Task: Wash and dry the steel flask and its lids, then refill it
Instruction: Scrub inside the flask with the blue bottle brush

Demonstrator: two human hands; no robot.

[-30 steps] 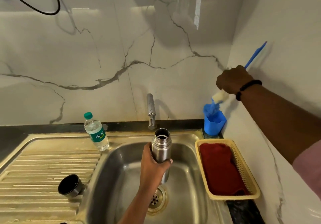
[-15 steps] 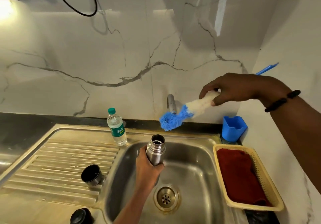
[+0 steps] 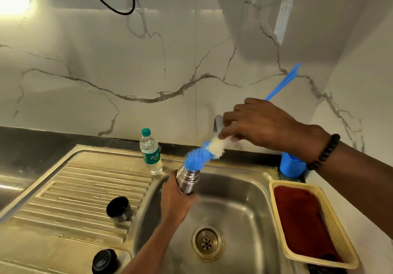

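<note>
Steel flask (image 3: 187, 180), mouth open, was tilted over the stainless sink basin (image 3: 244, 205), the left hand (image 3: 176, 204) with fingers wrapped round its body. The right hand (image 3: 258, 123) pinched a blue-and-white bottle brush (image 3: 200, 157), bristles touching the flask's mouth. On the ribbed draining surface (image 3: 70, 188) lay a black-lined steel cup lid (image 3: 119, 209) and a black stopper (image 3: 105, 261); a clear plastic water bottle (image 3: 150, 152) stood behind.

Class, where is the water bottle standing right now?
In the head view, the water bottle stands upright on the sink's back rim, left of the tap and just behind the flask.
</note>
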